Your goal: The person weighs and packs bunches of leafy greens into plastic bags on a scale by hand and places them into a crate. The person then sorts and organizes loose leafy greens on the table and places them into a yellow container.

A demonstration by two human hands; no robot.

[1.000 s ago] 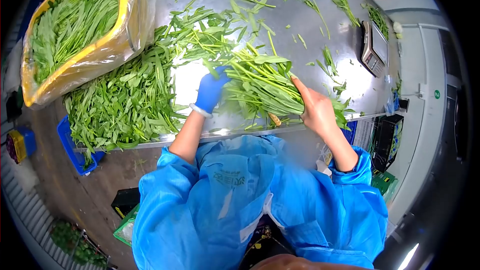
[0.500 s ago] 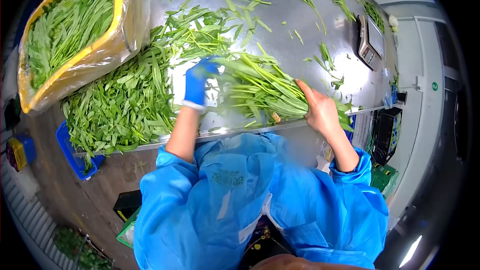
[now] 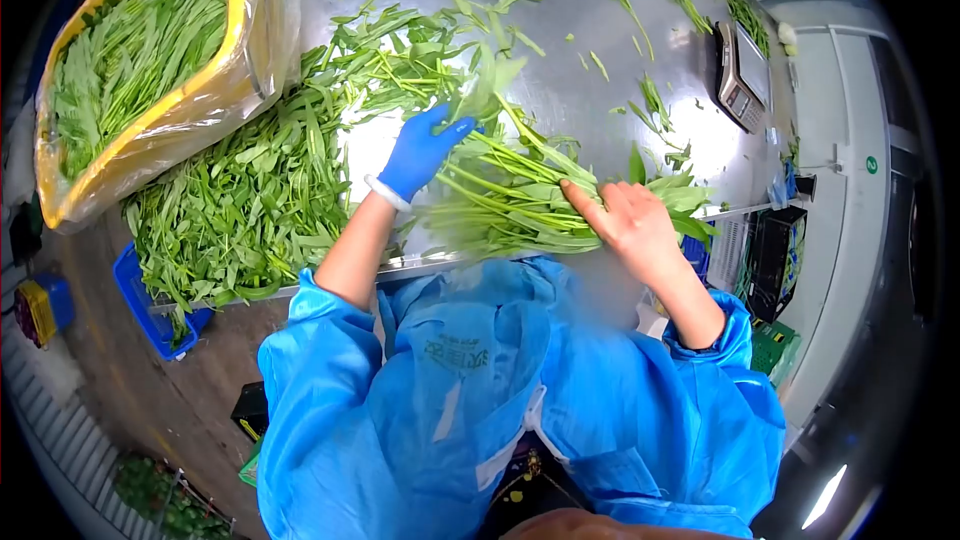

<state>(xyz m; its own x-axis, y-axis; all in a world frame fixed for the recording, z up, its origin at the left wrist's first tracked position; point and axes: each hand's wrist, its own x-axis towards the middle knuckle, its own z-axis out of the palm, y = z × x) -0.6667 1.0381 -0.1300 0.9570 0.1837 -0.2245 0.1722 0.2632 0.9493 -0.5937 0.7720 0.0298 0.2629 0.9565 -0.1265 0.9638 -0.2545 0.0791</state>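
A bunch of long-stemmed leafy greens, like water spinach, lies across the front of the metal table with its stems toward the left. My bare right hand is closed round its leafy right part, forefinger stretched along the stems. At the bunch's left end, my left hand wears a blue glove with a white cuff. Its thumb and forefinger close on a leafy stem, partly blurred. A broad pile of loose greens spreads to the left of that hand.
A yellow crate lined with clear plastic and filled with greens stands at the upper left. A digital scale sits at the right of the metal table. Below the table's left edge is a blue basket.
My left hand has risen slightly and moved right, its fingers now at a leafy stem. My right hand has shifted a little left on the bunch, with the forefinger further over it.
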